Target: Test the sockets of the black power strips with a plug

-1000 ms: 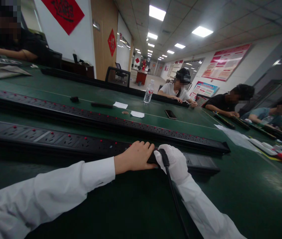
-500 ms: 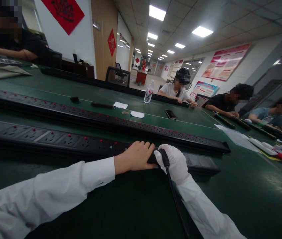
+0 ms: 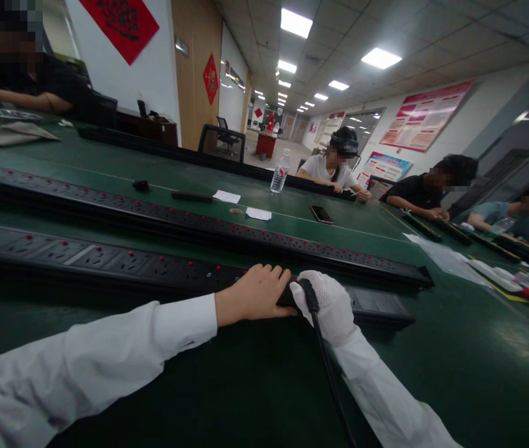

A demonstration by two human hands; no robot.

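Observation:
A long black power strip (image 3: 129, 266) with red indicators and socket openings lies across the table in front of me. My bare left hand (image 3: 257, 291) is wrapped over the strip, fingers across its top and thumb on the near side. Just to its right, my right hand (image 3: 332, 305), in a white dotted glove, is closed round the thick ribbed end of a black power cord (image 3: 324, 354) against the strip. That cord hangs down toward me. What the gloved fingertips touch is hidden.
Behind lies a second long power strip (image 3: 227, 225). Farther back are a water bottle (image 3: 280, 171), a phone (image 3: 322, 214) and paper slips (image 3: 258, 214). Red and white items (image 3: 521, 283) lie at the right beside a clear sheet (image 3: 446, 258). Several people sit round the green table (image 3: 470, 367).
Almost nothing differs. Both hands keep their places on the strip and the cord; the whole view has shifted very slightly.

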